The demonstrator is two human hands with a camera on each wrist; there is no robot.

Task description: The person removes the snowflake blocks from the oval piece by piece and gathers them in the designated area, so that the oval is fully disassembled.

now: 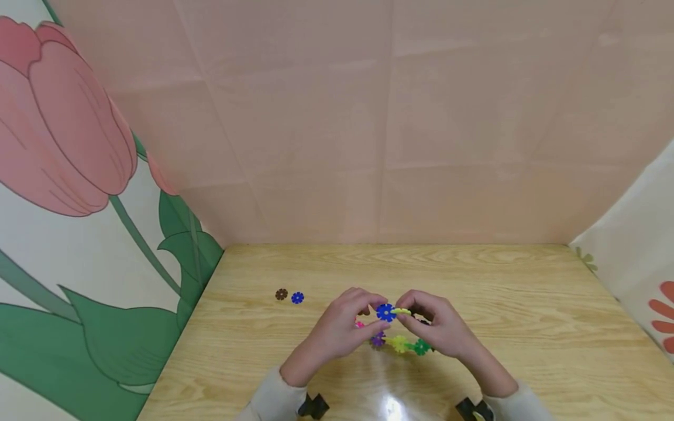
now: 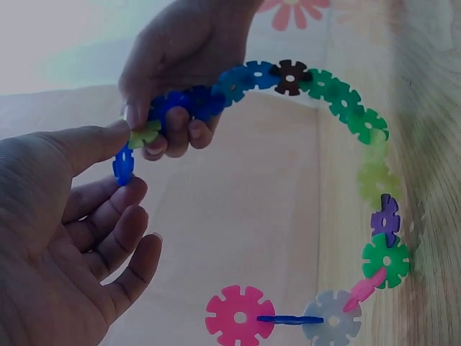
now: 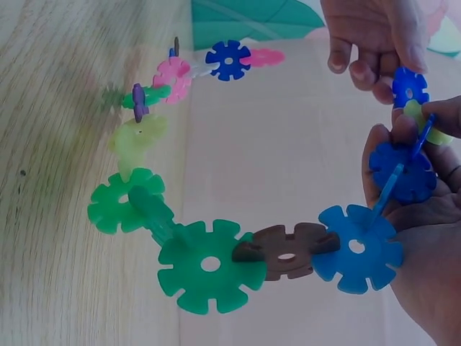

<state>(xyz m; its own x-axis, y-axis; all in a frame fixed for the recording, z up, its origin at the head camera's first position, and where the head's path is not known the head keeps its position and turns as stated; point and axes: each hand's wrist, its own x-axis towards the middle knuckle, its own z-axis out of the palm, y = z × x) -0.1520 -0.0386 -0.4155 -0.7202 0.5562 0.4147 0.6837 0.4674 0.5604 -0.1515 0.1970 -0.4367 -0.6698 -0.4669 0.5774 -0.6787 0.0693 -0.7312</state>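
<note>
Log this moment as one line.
left hand: pinches blue disc; right hand: pinches yellow disc; disc chain: multicoloured; loose discs: brown, blue, on table

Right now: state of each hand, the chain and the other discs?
Left hand: pinching the held blue disc.
Right hand: pinching the yellow-green disc.
Held blue disc: meets the yellow-green disc; how firmly, can't tell.
Chain: linked, curved.
Loose brown disc: on table, unlinked.
Loose blue disc: same.
</note>
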